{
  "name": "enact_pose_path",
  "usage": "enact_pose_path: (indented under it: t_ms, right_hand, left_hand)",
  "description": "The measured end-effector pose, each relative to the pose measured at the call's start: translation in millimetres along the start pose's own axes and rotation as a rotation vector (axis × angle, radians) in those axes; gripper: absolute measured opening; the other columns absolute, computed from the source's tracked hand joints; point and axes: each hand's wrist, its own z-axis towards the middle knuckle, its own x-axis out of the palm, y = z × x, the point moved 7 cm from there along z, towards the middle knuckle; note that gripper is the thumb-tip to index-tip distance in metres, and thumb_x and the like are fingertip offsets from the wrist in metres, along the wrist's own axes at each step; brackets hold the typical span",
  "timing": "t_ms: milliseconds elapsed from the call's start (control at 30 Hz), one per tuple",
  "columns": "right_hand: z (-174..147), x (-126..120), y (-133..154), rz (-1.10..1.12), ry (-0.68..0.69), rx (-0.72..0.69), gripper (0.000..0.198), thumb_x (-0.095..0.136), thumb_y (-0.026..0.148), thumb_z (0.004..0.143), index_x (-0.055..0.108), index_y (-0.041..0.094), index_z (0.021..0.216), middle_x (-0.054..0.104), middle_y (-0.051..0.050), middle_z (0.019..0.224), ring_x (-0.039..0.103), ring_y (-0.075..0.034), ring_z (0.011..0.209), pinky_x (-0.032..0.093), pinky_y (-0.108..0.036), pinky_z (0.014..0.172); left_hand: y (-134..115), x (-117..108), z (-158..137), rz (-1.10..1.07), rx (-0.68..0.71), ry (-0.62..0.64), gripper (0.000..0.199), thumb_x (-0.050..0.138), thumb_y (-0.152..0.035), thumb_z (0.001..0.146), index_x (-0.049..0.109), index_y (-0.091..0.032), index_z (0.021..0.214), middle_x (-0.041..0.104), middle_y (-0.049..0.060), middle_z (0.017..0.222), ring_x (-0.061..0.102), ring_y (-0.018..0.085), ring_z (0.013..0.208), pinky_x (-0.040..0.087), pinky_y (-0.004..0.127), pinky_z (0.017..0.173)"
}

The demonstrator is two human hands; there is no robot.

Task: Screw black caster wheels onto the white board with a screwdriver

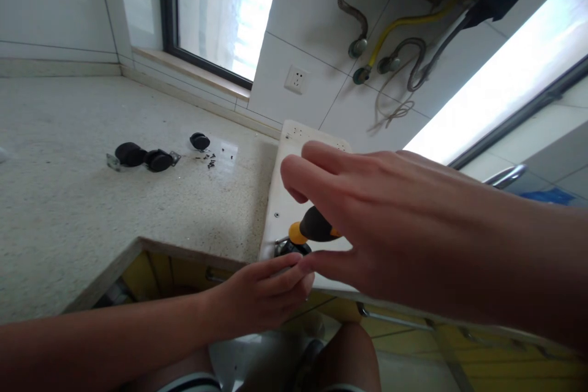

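Note:
A screwdriver [312, 225] with a black and yellow handle lies under my right hand [367, 214], whose fingers curl over it; the palm hides part of the handle. Its shaft slants down to a black caster wheel [290, 248] at the near left corner of a white board [287, 190]. My left hand [275, 288] closes on this caster from the near side, fingers pressed together. The thumb of my right hand touches the left fingertips. One screw [276, 215] shows in the board just beyond the caster.
On the speckled countertop [82, 208] at left lie two casters with metal plates [144, 156], another black caster [199, 141] and several small dark screws [211, 163]. Behind are a window [220, 12], a wall socket [296, 80] and hoses [395, 21]. Yellow drawers [399, 317] sit below the counter edge.

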Motion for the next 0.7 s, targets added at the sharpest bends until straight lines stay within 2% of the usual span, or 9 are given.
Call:
enact_pose_path:
  t_ms: [67, 133, 233, 300, 433, 500, 567, 633, 700]
  right_hand:
    - [-1, 1, 2, 0.110, 0.040, -0.054, 0.035, 0.079, 0.031, 0.094, 0.061, 0.025, 0.123, 0.071, 0.001, 0.104, 0.054, -0.009, 0.062, 0.030, -0.023, 0.051]
    - [1, 2, 3, 0.123, 0.058, -0.050, 0.027, 0.076, 0.031, 0.098, 0.063, 0.025, 0.120, 0.071, 0.002, 0.097, 0.052, -0.009, 0.059, 0.027, -0.024, 0.050]
    - [6, 1, 3, -0.071, -0.041, 0.015, 0.032, 0.073, 0.053, 0.103, 0.066, 0.023, 0.109, 0.065, 0.002, 0.074, 0.036, -0.011, 0.051, 0.019, -0.027, 0.048]
    - [8, 2, 1, -0.213, -0.087, 0.037, 0.039, 0.069, 0.061, 0.104, 0.067, 0.023, 0.107, 0.061, 0.001, 0.071, 0.029, -0.012, 0.050, 0.017, -0.028, 0.048]
    - [4, 5, -5, -0.152, -0.091, -0.051, 0.032, 0.074, 0.036, 0.101, 0.059, 0.024, 0.126, 0.071, -0.002, 0.104, 0.043, -0.011, 0.055, 0.021, -0.027, 0.047]
    - [3, 6, -7, -0.056, -0.068, -0.095, 0.037, 0.070, 0.028, 0.101, 0.053, 0.026, 0.134, 0.073, 0.001, 0.102, 0.049, -0.011, 0.056, 0.023, -0.025, 0.048]
    - [4, 8, -9, -0.076, -0.030, -0.055, 0.028, 0.065, 0.040, 0.107, 0.056, 0.026, 0.129, 0.070, 0.003, 0.084, 0.043, -0.011, 0.050, 0.021, -0.025, 0.049]
    - [6, 7, -12, -0.175, -0.023, 0.034, 0.038, 0.061, 0.060, 0.107, 0.062, 0.024, 0.119, 0.064, 0.002, 0.070, 0.027, -0.010, 0.045, 0.017, -0.027, 0.050]
    - [6, 6, -13, -0.208, -0.030, 0.074, 0.044, 0.064, 0.065, 0.104, 0.064, 0.023, 0.117, 0.066, 0.001, 0.072, 0.022, -0.009, 0.045, 0.017, -0.028, 0.051]
  left_hand:
    - [-2, 3, -2, 0.007, 0.015, 0.013, 0.015, 0.071, -0.014, 0.104, 0.084, -0.016, 0.112, 0.076, 0.007, 0.138, 0.061, 0.021, 0.139, 0.034, 0.043, 0.144]
    - [-2, 3, -3, 0.008, 0.012, 0.015, 0.014, 0.072, -0.015, 0.104, 0.083, -0.017, 0.110, 0.075, 0.007, 0.139, 0.061, 0.021, 0.138, 0.036, 0.042, 0.143]
    - [-1, 2, -2, 0.019, -0.001, 0.020, 0.016, 0.070, -0.017, 0.105, 0.084, -0.019, 0.112, 0.075, 0.004, 0.139, 0.061, 0.019, 0.136, 0.038, 0.038, 0.141]
    - [-1, 2, -1, 0.043, 0.007, 0.040, 0.020, 0.068, -0.017, 0.106, 0.084, -0.018, 0.118, 0.075, 0.005, 0.140, 0.061, 0.020, 0.138, 0.038, 0.037, 0.141]
    - [-2, 3, -1, 0.079, 0.026, 0.069, 0.028, 0.067, -0.017, 0.107, 0.082, -0.014, 0.130, 0.074, 0.008, 0.145, 0.059, 0.022, 0.145, 0.036, 0.039, 0.143]
    - [-1, 3, -1, 0.078, 0.025, 0.075, 0.029, 0.066, -0.016, 0.108, 0.083, -0.014, 0.131, 0.074, 0.007, 0.146, 0.059, 0.021, 0.145, 0.037, 0.038, 0.142]
    - [-1, 3, -1, 0.071, 0.022, 0.071, 0.028, 0.065, -0.016, 0.108, 0.083, -0.016, 0.129, 0.074, 0.006, 0.146, 0.059, 0.021, 0.145, 0.038, 0.037, 0.141]
    - [0, 2, -1, 0.063, 0.019, 0.059, 0.027, 0.064, -0.017, 0.108, 0.084, -0.016, 0.127, 0.075, 0.005, 0.145, 0.059, 0.021, 0.143, 0.039, 0.036, 0.140]
    - [1, 2, 1, 0.060, 0.017, 0.055, 0.026, 0.065, -0.017, 0.108, 0.084, -0.017, 0.126, 0.075, 0.005, 0.143, 0.060, 0.020, 0.140, 0.039, 0.035, 0.140]
